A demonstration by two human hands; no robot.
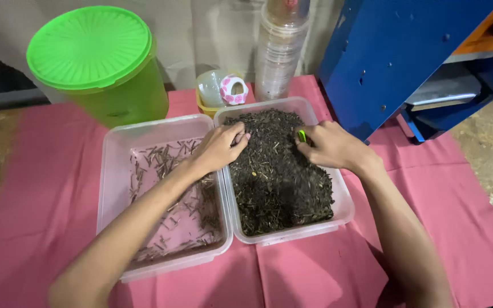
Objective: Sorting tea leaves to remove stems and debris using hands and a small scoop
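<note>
Pink cloth covers the surface, with bare floor showing at both edges.

Right tub: clear plastic, filled nearly to the rim with dark dried leaves, stems mixed in.

Left tub: same make, touching the right one; holds only a thin scatter of pale stems, much of its bottom bare.

Left hand: reaches over the tubs' shared edge, fingers curled into the leaves; whether it pinches anything cannot be told.

Right hand: resting on the leaves at the far end, closed on a small green tool, mostly hidden.

Progress, as judged: sorting looks early. Few stems set aside, the bulk of the leaves apparently unpicked.

Behind the tubs: green lidded bucket, stack of clear cups, small yellow box with a tape roll. Blue machine at the far right.
</note>
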